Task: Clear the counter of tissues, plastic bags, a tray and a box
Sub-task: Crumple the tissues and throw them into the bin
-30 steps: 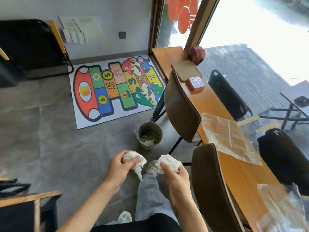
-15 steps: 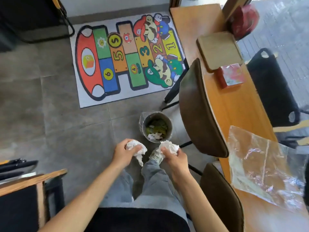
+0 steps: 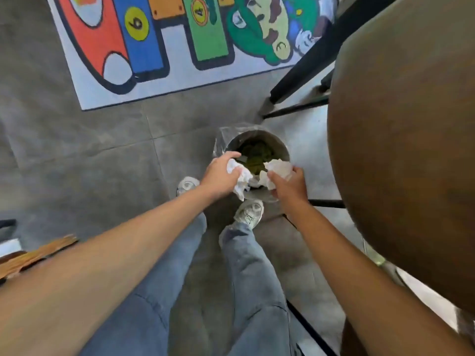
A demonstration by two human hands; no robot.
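My left hand (image 3: 220, 173) grips a crumpled white tissue (image 3: 240, 179) at the near left rim of a small grey bin (image 3: 279, 146) on the floor. My right hand (image 3: 289, 185) holds a second crumpled white tissue (image 3: 279, 168) over the bin's near right side. Both wads hang above the bin's opening, almost touching each other. The bin has a clear plastic liner and green and white waste inside. The counter, the plastic bags, the tray and the box are out of view.
A brown chair back (image 3: 401, 150) fills the right side, with black chair legs (image 3: 303, 73) beyond the bin. A colourful hopscotch mat (image 3: 164, 42) lies on the grey tiled floor. My shoes (image 3: 249, 211) stand just before the bin.
I have stepped up to the bin and looked down. Both hands, still holding the tissues, have moved forward from short of the bin to over its opening. The counter has left the view.
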